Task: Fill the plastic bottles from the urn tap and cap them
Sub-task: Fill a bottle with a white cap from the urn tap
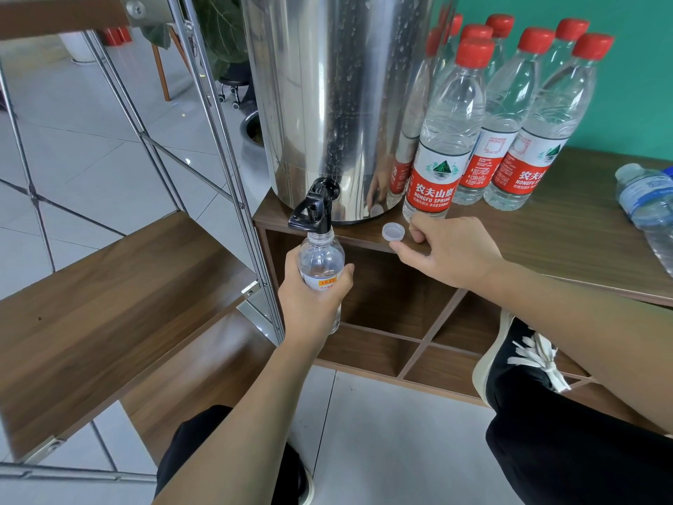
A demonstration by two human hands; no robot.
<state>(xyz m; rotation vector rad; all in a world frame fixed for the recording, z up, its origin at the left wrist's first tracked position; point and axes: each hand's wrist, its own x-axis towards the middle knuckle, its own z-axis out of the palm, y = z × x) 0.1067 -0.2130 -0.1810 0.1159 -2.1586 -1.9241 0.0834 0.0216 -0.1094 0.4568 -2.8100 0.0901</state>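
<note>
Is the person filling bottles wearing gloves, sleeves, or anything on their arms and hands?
No. Both forearms are bare with no sleeves in view, and the left hand and right hand have no gloves, rings, watch or wristband. Lower down show black trousers and a black white-laced shoe.

Single head-worn view, looking forward and down, close above cabinet (pixel 546 249)

Six red-capped bottles (pixel 442 140), one urn (pixel 327 96), one loose cap (pixel 393 232)
</note>
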